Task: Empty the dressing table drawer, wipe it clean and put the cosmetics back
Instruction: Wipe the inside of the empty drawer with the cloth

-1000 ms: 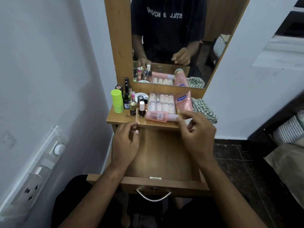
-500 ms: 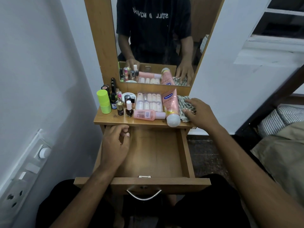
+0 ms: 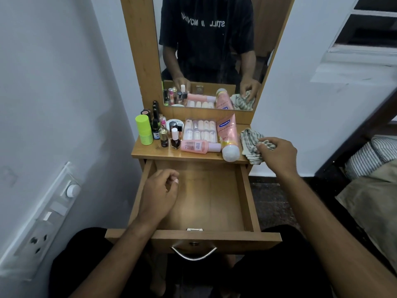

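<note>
- The drawer [image 3: 202, 196] is pulled out below the worktop [image 3: 154, 150] and looks bare, so wiping comes next.
- If I drag the striped cloth [image 3: 250, 143] carelessly, it could knock the pink tube [image 3: 228, 137] just beside it off the edge.
- My right hand [image 3: 277, 154] fingers [image 3: 263, 145] pinch the cloth.
- My left hand [image 3: 160, 190] hovers over the drawer, loosely curled, holding nothing.

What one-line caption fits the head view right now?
Right hand grips striped cloth beside cosmetics; left hand hovers over emptied drawer.
</note>
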